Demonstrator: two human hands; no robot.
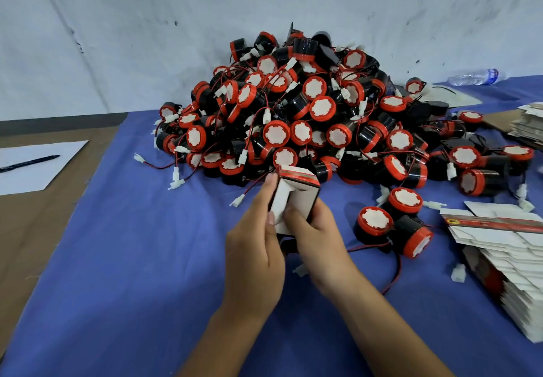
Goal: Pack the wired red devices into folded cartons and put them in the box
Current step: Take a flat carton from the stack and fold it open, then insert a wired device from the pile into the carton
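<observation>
A white carton is grasped by both the left hand and right hand above the blue counter, just before the heap of wired red devices.

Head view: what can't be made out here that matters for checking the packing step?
- Carton: its inside is hidden by its own flaps and both hands; whether a device is in it cannot be told.
- Left hand and right hand: fingertips behind the carton are hidden.
- Box: not in view.
- Flat cartons: cut off by the right edge; print blurred.
- Pile: lower devices buried.
- Bottle: label too small.
</observation>
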